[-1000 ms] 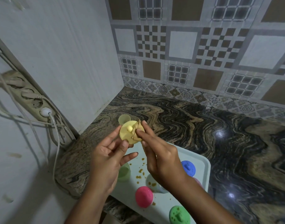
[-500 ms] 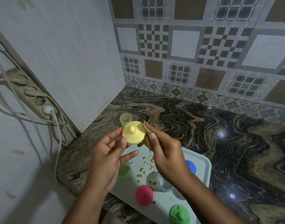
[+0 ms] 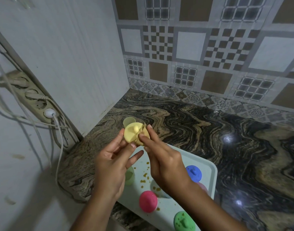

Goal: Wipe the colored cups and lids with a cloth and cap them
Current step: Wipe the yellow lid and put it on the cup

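While left grip (image 3: pixel 109 164) pinches the round knobbed lid (image 3: pixel 131 134), right grip (image 3: pixel 164 162) pinches thin cloth (image 3: pixel 145 141)

We're in a home kitchen corner: patterned ceramic tiles (image 3: pixel 209 47) run across the back wall, upper right of the frame, above a swirled black-and-tan stone countertop (image 3: pixel 193 124) through the middle. At the left edge a power strip (image 3: pixel 33 99) hangs on the pale wall, one plug in. Lower centre, a tray (image 3: pixel 208 170) carries a blue lid (image 3: pixel 193 173).
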Action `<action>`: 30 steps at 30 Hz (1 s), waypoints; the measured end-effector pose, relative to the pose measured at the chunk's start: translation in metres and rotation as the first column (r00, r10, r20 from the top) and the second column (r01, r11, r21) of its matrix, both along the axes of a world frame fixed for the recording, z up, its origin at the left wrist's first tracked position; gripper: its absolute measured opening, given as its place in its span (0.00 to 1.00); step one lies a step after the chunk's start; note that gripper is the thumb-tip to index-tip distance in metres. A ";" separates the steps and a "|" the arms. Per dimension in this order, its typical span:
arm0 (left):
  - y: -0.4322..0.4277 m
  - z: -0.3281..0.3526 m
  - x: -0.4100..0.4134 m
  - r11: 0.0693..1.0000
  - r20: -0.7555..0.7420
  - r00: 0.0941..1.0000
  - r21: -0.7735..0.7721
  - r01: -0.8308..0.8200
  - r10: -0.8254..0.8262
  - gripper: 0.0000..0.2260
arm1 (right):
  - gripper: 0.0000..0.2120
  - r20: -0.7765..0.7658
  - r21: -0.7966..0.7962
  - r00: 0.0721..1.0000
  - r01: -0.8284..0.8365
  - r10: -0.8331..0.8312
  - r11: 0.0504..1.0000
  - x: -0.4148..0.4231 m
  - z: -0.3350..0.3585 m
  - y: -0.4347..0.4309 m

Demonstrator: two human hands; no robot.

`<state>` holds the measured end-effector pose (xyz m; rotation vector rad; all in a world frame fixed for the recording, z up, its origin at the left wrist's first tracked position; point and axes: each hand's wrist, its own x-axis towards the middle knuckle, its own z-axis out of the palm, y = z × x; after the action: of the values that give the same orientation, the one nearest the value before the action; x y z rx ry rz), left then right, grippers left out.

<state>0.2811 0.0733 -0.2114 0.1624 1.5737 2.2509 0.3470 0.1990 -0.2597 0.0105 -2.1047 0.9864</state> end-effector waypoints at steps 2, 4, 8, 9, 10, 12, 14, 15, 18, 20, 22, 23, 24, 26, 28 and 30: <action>-0.002 -0.001 -0.001 1.000 -0.006 1.000 0.003 0.029 -0.029 0.26 | 0.17 0.002 0.012 1.000 -0.012 0.012 1.000 -0.001 -0.004 0.003; -0.005 0.000 -0.001 0.997 -0.015 0.997 0.010 0.071 -0.071 0.29 | 0.17 0.002 0.012 1.000 -0.019 0.019 1.000 -0.002 -0.004 0.010; -0.012 0.002 -0.004 0.992 -0.007 0.992 0.010 0.130 -0.130 0.35 | 0.17 0.079 0.053 0.996 -0.040 0.036 0.998 -0.008 0.007 0.030; -0.013 0.002 -0.005 0.990 -0.011 0.990 0.008 0.141 -0.141 0.37 | 0.16 0.115 0.046 0.993 -0.038 0.032 0.998 -0.010 0.010 0.036; -0.013 0.002 -0.006 0.990 -0.010 0.990 0.010 0.141 -0.141 0.37 | 0.16 0.147 0.009 0.989 -0.028 0.027 1.000 -0.011 0.014 0.040; -0.013 0.004 -0.009 0.994 0.000 0.994 0.015 0.111 -0.111 0.31 | 0.15 0.180 -0.144 0.983 0.001 0.026 0.990 -0.007 0.024 0.042; -0.012 0.005 -0.011 0.996 0.015 0.996 0.024 0.084 -0.085 0.26 | 0.15 0.170 -0.269 0.984 -0.011 0.058 0.963 0.000 0.032 0.034; -0.011 0.004 -0.011 0.997 0.017 0.997 0.025 0.075 -0.076 0.25 | 0.15 0.160 -0.304 0.983 -0.033 0.085 0.952 0.004 0.034 0.028; -0.008 0.003 -0.008 0.997 0.012 0.997 0.022 0.074 -0.075 0.22 | 0.16 0.137 -0.334 0.983 -0.068 0.119 0.940 0.008 0.031 0.013; -0.006 0.002 -0.003 0.996 -0.002 0.996 0.006 0.091 -0.091 0.22 | 0.16 0.126 -0.320 0.987 -0.052 0.097 0.946 0.006 0.027 0.009; -0.004 0.002 0.001 0.995 -0.018 0.995 -0.010 0.098 -0.098 0.23 | 0.16 0.115 -0.306 0.989 -0.054 0.093 0.951 0.005 0.024 0.007; -0.004 0.001 0.001 0.996 -0.019 0.996 -0.012 0.089 -0.090 0.24 | 0.15 0.105 -0.303 0.990 -0.056 0.092 0.951 0.005 0.023 0.007; -0.004 0.000 0.000 0.997 -0.014 0.997 -0.010 0.077 -0.077 0.24 | 0.15 0.085 -0.296 0.993 -0.053 0.082 0.954 0.005 0.022 0.006; -0.005 -0.002 -0.004 0.999 0.007 0.999 0.007 0.048 -0.048 0.23 | 0.15 0.019 -0.249 0.999 -0.039 0.045 0.968 0.006 0.020 0.006; -0.006 -0.002 -0.007 0.999 0.033 0.999 0.018 0.028 -0.028 0.22 | 0.14 -0.023 -0.159 0.999 -0.038 0.035 0.987 0.006 0.014 0.005; -0.008 -0.002 -0.009 0.999 0.030 0.998 0.016 0.047 -0.047 0.20 | 0.15 -0.010 -0.075 0.999 -0.050 0.049 0.996 0.006 0.007 0.003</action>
<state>0.2724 0.0657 -0.2131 0.1674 1.5220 2.2197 0.3525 0.2020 -0.2523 0.0290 -2.0671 1.0924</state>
